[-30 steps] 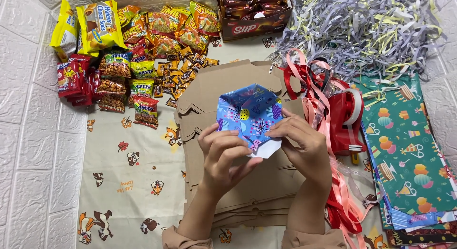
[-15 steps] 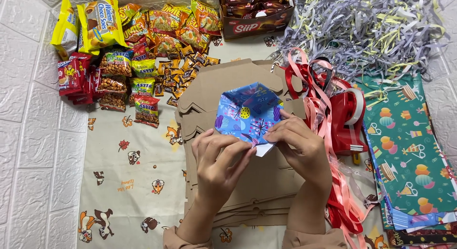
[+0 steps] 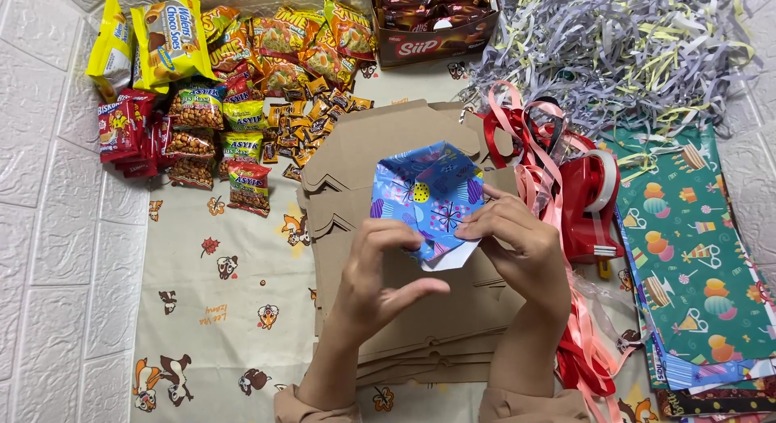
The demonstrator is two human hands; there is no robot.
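Now both hands, left [image 3: 380,269] and right [image 3: 517,241], pinch the folded blue patterned paper cup [image 3: 428,198], sitting slightly lower than before over the stacked brown cardboard blanks [image 3: 356,160].

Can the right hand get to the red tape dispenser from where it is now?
Probably yes. The red tape dispenser sits just beside the right hand, with only loose ribbons between. But that hand is pinching the folded wrapping paper, so it must let go first.
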